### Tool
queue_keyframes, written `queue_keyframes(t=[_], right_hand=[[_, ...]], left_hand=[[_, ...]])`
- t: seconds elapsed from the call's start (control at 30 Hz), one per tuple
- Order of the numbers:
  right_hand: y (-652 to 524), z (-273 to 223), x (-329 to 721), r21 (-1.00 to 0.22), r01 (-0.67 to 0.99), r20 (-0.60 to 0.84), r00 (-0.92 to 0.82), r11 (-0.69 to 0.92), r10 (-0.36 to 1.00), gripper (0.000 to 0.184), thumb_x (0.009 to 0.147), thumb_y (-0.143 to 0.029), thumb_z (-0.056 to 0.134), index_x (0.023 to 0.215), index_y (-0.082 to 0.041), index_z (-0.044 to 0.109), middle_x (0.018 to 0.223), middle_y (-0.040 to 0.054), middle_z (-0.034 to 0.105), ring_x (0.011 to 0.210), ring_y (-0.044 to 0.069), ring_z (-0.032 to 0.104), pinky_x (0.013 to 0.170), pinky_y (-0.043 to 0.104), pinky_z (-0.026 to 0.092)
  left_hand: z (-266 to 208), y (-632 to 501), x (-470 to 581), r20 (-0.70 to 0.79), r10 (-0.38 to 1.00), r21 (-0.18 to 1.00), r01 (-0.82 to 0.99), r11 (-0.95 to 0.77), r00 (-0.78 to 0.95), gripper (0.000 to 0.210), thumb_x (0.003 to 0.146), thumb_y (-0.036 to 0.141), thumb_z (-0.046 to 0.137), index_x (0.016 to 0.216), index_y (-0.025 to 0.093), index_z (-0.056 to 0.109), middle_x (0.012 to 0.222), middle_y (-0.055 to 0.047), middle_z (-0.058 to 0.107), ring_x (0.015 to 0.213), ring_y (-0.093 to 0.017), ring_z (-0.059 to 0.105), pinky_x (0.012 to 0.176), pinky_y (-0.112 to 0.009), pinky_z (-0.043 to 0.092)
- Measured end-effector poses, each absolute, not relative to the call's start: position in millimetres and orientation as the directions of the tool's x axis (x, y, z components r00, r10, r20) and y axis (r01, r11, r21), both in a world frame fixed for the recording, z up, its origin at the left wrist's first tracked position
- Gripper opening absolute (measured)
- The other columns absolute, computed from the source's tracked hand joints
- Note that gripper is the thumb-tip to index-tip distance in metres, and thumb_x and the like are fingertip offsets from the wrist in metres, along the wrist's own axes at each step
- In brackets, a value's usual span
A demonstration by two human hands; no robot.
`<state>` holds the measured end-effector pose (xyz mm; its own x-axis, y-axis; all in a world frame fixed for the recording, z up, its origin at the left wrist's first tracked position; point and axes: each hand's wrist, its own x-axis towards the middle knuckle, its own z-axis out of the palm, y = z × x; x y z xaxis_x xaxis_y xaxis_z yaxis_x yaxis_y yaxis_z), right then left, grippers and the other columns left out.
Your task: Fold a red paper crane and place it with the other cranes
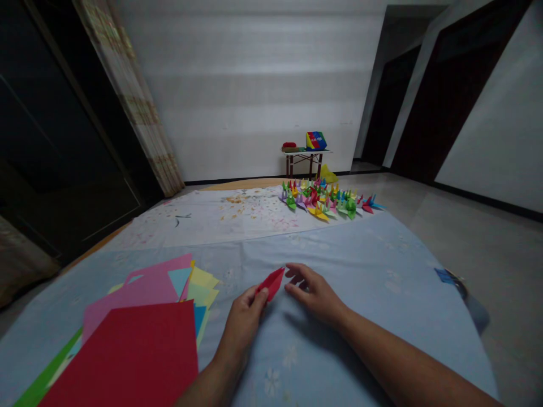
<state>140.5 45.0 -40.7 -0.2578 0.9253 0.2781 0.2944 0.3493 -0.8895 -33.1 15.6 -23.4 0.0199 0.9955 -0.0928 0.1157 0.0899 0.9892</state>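
Observation:
Between the thumb and fingers of my left hand (247, 310) is a piece of folded red paper (272, 283), long and diamond-shaped with a pointed far end. My right hand (309, 288) hovers just right of that tip, its fingers apart and slightly curled, with nothing visible in them. Both hands are above the pale blue flowered tablecloth (237, 373). To the left lies a pile of coloured sheets, a large red sheet (139, 350) uppermost at the front and pink sheets (156, 282) behind it.
Many folded paper cranes (318, 203) cluster at the table's far right. A white patterned cloth (199, 220) covers the far part of the table. Beyond stands a small folding table (303, 152) with a colourful box (316, 141). Past the right edge is a blurred object (462, 288).

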Motion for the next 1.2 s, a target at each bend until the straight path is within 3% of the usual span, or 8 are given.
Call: queue_keyframes(t=[0.23,0.37,0.57,0.73,0.97,1.07,1.2], right_hand=[[48.9,-46.7,133.2,-0.986,-0.091,0.163,-0.319,0.141,0.933,0.051,0.072,-0.035,0.065,0.115,-0.018,0.045,0.076,-0.0013,0.058,0.066,0.010,0.056,0.065,0.026,0.045],[47.1,-41.4,132.0,-0.982,-0.136,0.168,-0.326,0.130,0.930,0.046,0.073,-0.037,0.062,0.112,-0.017,0.048,0.073,-0.0018,0.056,0.064,0.010,0.054,0.064,0.026,0.043],[48.5,-43.4,133.4,-0.990,-0.013,0.137,-0.313,0.141,0.940,0.039,0.074,-0.031,0.058,0.110,-0.016,0.052,0.065,-0.0048,0.050,0.053,0.007,0.046,0.053,0.021,0.037],[48.0,-49.6,134.8,-0.933,0.265,0.155,-0.314,0.243,0.937,0.036,0.077,-0.021,0.052,0.112,-0.015,0.053,0.066,-0.0026,0.057,0.057,0.008,0.050,0.055,0.021,0.039],[42.0,-39.2,136.3,-0.709,0.592,0.199,-0.354,0.383,0.914,0.027,0.076,-0.021,0.054,0.101,-0.016,0.063,0.084,0.0059,0.063,0.074,0.015,0.056,0.070,0.025,0.041],[40.4,-35.7,135.4,-0.656,0.638,0.185,-0.383,0.404,0.905,0.020,0.079,-0.024,0.053,0.093,-0.018,0.066,0.081,0.0051,0.060,0.072,0.014,0.055,0.068,0.024,0.040],[38.9,-35.4,134.4,-0.637,0.664,0.179,-0.368,0.393,0.912,0.020,0.081,-0.031,0.052,0.089,-0.019,0.067,0.078,0.0038,0.059,0.070,0.013,0.054,0.066,0.023,0.039]], left_hand=[[-26.9,14.4,-27.9,-0.045,0.991,0.987,0.160,0.024,0.125,0.041,0.073,0.045,0.057,0.096,0.011,0.065,0.085,-0.007,0.069,0.084,-0.023,0.060,0.074,-0.029,0.044],[-24.6,12.0,-25.1,-0.056,0.972,0.973,0.230,0.002,0.228,0.041,0.075,0.046,0.054,0.093,0.011,0.066,0.081,-0.005,0.069,0.082,-0.024,0.060,0.072,-0.029,0.043],[-21.5,9.9,-23.1,-0.055,0.973,0.968,0.250,-0.003,0.224,0.038,0.076,0.044,0.051,0.091,0.012,0.065,0.074,-0.003,0.066,0.074,-0.020,0.060,0.066,-0.026,0.043],[-32.9,12.6,-27.5,-0.055,0.988,0.944,0.329,0.005,0.145,0.038,0.074,0.037,0.053,0.102,0.012,0.054,0.060,0.003,0.058,0.056,-0.016,0.057,0.054,-0.024,0.040],[-33.1,11.3,-34.6,0.048,0.986,0.666,0.731,-0.149,0.157,0.025,0.081,0.033,0.043,0.100,0.019,0.050,0.065,0.002,0.059,0.064,-0.017,0.059,0.059,-0.025,0.038],[-30.0,9.9,-35.9,0.038,0.984,0.572,0.804,-0.164,0.174,0.022,0.082,0.034,0.040,0.096,0.020,0.051,0.069,0.001,0.062,0.067,-0.018,0.060,0.059,-0.024,0.037],[-30.0,9.1,-35.7,0.035,0.981,0.543,0.820,-0.180,0.192,0.021,0.084,0.035,0.038,0.094,0.022,0.051,0.070,0.000,0.062,0.068,-0.018,0.060,0.058,-0.024,0.036]])
